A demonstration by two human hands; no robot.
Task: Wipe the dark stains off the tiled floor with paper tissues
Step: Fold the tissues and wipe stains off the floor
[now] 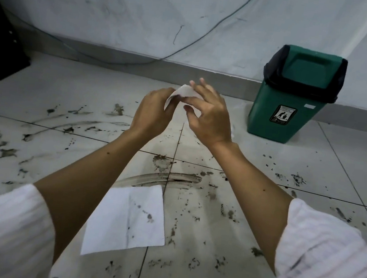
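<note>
Head cam: 2 hands (181, 113) w/ 1 tissue (184, 92), 1 flat tissue (126, 219), 1 bin (295, 94).

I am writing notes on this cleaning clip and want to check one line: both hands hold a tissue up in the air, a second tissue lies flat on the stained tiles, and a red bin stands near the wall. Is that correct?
Not quite: the bin is green with a dark swing lid, not red, as the head view shows. The rest holds: the left hand and the right hand hold a tissue up, and a second tissue lies flat on the stained tiles.
</note>
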